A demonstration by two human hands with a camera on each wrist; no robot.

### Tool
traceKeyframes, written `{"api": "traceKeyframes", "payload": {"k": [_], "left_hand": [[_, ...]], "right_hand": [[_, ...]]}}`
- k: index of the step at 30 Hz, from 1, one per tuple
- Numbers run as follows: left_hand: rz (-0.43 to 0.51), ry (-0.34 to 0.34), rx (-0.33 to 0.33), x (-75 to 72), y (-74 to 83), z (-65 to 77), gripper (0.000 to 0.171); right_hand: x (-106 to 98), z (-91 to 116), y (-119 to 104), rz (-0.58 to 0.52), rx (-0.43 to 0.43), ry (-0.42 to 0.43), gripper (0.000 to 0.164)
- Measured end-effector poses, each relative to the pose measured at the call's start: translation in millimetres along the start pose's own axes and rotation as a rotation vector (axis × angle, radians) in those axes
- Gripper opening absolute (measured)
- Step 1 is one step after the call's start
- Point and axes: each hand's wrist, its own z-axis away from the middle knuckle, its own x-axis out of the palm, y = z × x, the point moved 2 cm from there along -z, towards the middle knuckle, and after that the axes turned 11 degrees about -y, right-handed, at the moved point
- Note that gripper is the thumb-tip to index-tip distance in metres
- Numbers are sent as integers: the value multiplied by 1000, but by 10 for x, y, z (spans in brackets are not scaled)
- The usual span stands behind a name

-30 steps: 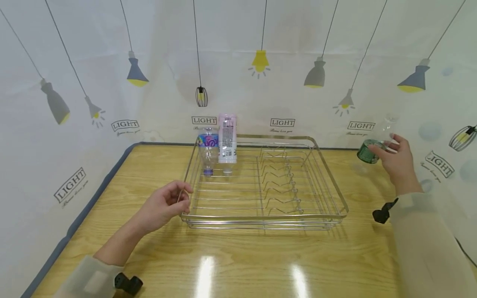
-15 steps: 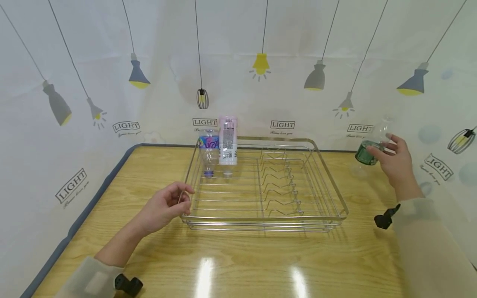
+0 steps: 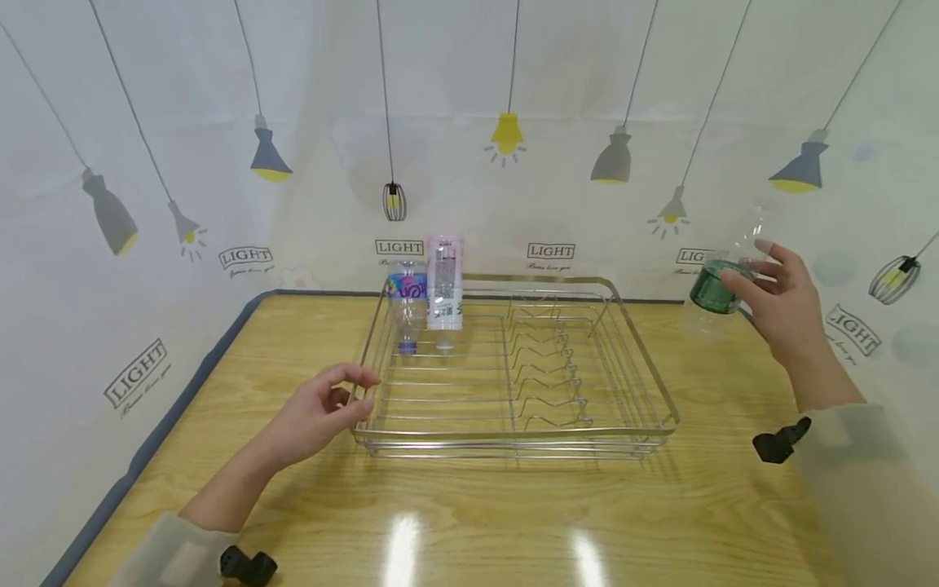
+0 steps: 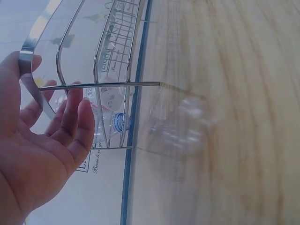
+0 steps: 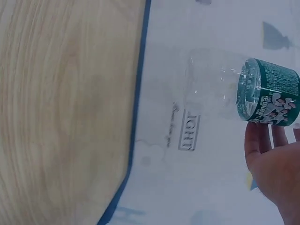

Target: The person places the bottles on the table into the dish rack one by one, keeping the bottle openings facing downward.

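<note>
My right hand grips a clear plastic bottle with a green label, above the table to the right of the wire dish rack. The bottle is tilted, with its neck up and to the right in the head view. My left hand is at the rack's front left corner, its fingers curled round the rim. Inside the rack at the back left, a clear bottle with a blue and purple label stands cap down. Beside it a pink and white bottle is also upside down.
The rack's right half has a row of zigzag wire dividers. It stands on a wood-grain table. A white backdrop printed with lamps rises behind and along both sides, with a dark blue edge strip on the left.
My right hand has carried the green-labelled bottle slightly left and up from the table, its base still pointing down left. My left hand stays at the rack's corner.
</note>
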Motion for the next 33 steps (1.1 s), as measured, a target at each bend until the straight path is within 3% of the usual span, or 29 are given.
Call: {"api": "traceKeyframes", "payload": {"k": [8,13,17,25,33], "left_hand": [[-53,16,15,-74,22,79,42],[-72,62,25,-159,44,143,39],[-86,102,55,-200,111,167,35],[-98,138,110,-171,375,104,29],[-67,53,199,-7,701,-108,27]], "right_hand": [[201,165,-438,-183,-163,-72,70],[390,247,-712,-329,-287,-144,64],[551,313,-903,-380,-330,-215,64],[886,472,-1170,-103,-333,-343,70],[1224,577,-1343,-50,-331,-473,73]]}}
